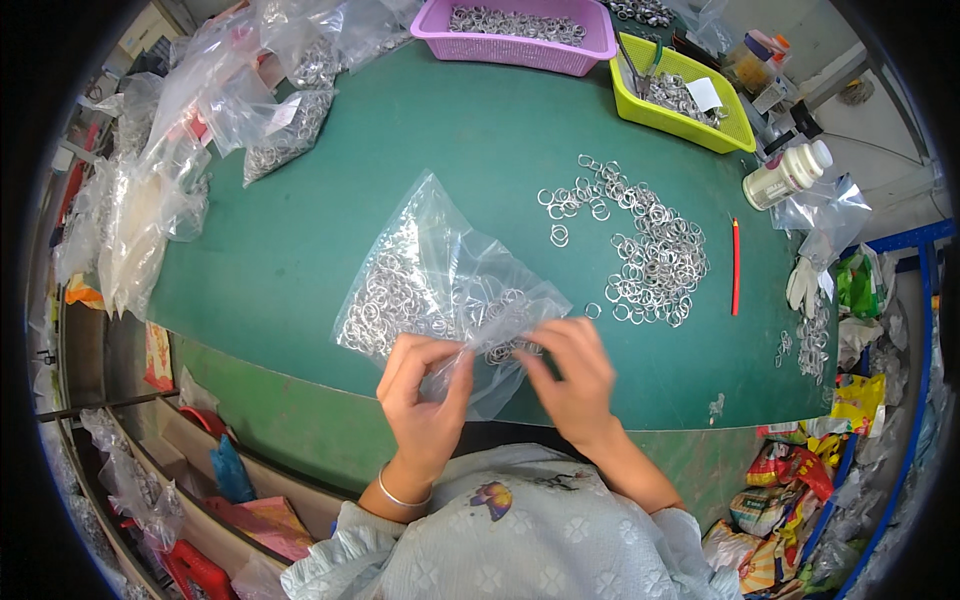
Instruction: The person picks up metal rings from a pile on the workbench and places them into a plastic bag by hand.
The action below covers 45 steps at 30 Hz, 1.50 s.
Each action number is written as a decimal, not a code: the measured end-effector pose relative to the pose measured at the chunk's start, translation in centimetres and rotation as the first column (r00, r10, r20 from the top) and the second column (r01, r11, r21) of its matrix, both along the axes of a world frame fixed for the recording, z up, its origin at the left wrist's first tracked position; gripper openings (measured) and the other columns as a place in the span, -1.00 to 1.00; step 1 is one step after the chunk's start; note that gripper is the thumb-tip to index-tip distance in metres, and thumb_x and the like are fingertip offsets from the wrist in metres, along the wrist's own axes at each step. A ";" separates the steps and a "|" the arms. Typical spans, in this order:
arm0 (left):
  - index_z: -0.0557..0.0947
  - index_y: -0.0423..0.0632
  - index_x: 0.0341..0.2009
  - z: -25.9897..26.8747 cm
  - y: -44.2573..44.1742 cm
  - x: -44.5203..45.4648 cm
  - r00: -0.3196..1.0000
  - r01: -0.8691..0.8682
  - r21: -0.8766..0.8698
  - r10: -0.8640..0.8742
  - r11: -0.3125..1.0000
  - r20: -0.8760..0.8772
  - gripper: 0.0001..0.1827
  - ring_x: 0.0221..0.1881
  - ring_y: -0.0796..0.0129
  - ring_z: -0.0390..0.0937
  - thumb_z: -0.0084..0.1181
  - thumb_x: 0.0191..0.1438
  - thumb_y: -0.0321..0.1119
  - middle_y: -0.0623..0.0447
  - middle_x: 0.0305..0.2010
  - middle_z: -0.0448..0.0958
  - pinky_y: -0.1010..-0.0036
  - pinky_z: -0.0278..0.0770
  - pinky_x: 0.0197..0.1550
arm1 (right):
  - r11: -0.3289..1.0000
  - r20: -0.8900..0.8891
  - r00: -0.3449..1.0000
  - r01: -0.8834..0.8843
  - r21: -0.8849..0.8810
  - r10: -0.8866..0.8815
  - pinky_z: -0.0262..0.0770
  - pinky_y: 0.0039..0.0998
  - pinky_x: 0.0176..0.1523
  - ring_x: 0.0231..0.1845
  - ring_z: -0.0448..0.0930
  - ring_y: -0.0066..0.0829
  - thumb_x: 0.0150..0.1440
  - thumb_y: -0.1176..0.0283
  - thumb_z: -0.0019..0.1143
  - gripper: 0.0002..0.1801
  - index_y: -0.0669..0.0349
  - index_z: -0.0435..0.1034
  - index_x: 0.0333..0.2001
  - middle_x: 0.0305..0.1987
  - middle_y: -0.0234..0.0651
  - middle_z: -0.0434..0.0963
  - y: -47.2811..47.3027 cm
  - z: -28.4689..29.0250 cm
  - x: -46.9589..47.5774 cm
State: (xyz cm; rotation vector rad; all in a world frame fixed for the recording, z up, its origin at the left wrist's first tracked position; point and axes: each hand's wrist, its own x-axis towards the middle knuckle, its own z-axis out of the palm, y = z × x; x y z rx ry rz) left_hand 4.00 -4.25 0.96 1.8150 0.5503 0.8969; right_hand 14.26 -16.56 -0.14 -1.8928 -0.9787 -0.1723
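Directly before me, a clear plastic bag [427,225] lies on the green table mat, with many silver metal rings [390,304] inside it. My left hand [424,390] pinches the bag's gathered plastic between thumb and fingers. Slightly blurred, my right hand [574,375] has its thumb and fingertips on the plastic near the bag's right part. More rings show through the film between the hands. To the right, a loose heap of metal rings [660,255] is spread on the mat, and a single ring [592,310] lies close to my right hand.
A purple basket [517,56] and a yellow-green basket [675,131], both holding rings, stand at the back. Pliers [646,75] rest in the latter. On the right are a red pencil [735,266] and a white bottle [787,176]. Filled plastic bags [289,135] crowd the back left.
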 end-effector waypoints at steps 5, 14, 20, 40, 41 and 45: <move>0.58 -0.26 -0.39 -0.2 0.2 -0.4 1.000 -0.023 0.000 0.023 1.000 0.002 -0.86 -0.45 0.41 0.37 0.24 -0.12 -0.66 0.02 -0.43 0.45 0.59 0.33 -0.39 | 0.997 -0.032 0.999 0.042 0.064 -0.040 0.40 -0.42 -0.27 -0.37 0.48 -0.29 -0.18 0.69 0.31 -0.79 0.34 0.48 -0.40 -0.42 -0.23 0.51 -2.3 -0.5 1.1; 0.58 -0.25 -0.40 -0.1 0.0 0.1 1.000 -0.004 -0.008 0.004 1.000 0.013 -0.86 -0.44 0.41 0.38 0.23 -0.12 -0.67 0.01 -0.44 0.45 0.59 0.33 -0.39 | 0.936 0.122 0.968 0.243 -0.255 -0.218 0.36 -0.30 -0.11 -0.23 0.45 -0.22 -0.07 0.56 0.27 -0.84 0.29 0.48 -0.34 -0.31 -0.26 0.50 -5.0 -3.4 4.8; 0.59 -0.25 -0.39 -0.1 0.0 -0.2 1.000 -0.007 0.014 0.007 1.000 -0.010 -0.86 -0.45 0.41 0.38 0.23 -0.12 -0.67 0.01 -0.44 0.45 0.58 0.33 -0.39 | 0.871 -0.143 0.859 0.478 -0.113 -0.491 0.37 -0.51 -0.41 -0.54 0.42 -0.58 0.05 0.59 0.18 -0.92 0.36 0.43 -0.35 -0.54 -0.31 0.49 -8.9 -2.0 8.5; 0.58 -0.27 -0.40 0.1 0.0 0.4 1.000 0.002 -0.022 -0.002 1.000 -0.008 -0.87 -0.43 0.41 0.40 0.21 -0.11 -0.68 0.01 -0.42 0.44 0.60 0.36 -0.36 | 0.821 -0.884 0.289 0.345 0.454 0.368 0.18 -0.58 -0.44 -0.51 0.29 -0.57 0.27 0.45 -0.13 -0.87 0.30 0.30 -0.19 -0.54 -0.38 0.31 -10.8 -1.2 9.2; 0.58 -0.27 -0.40 0.1 0.0 0.4 1.000 0.000 -0.022 -0.001 1.000 -0.011 -0.87 -0.43 0.41 0.40 0.21 -0.11 -0.68 0.01 -0.42 0.44 0.60 0.36 -0.36 | 0.776 -0.856 0.199 0.361 0.517 0.478 0.18 -0.57 -0.44 -0.51 0.29 -0.56 0.28 0.45 -0.15 -0.86 0.30 0.31 -0.18 -0.54 -0.37 0.29 -11.0 -1.2 9.1; 0.57 -0.27 -0.39 0.1 -0.1 0.3 1.000 -0.001 -0.026 0.000 1.000 -0.012 -0.87 -0.43 0.41 0.40 0.22 -0.10 -0.68 0.01 -0.42 0.44 0.61 0.36 -0.36 | 0.711 -0.815 0.046 0.463 0.529 0.577 0.16 -0.56 -0.46 -0.53 0.27 -0.55 0.28 0.45 -0.15 -0.85 0.30 0.32 -0.17 -0.55 -0.38 0.28 -10.9 -1.3 8.5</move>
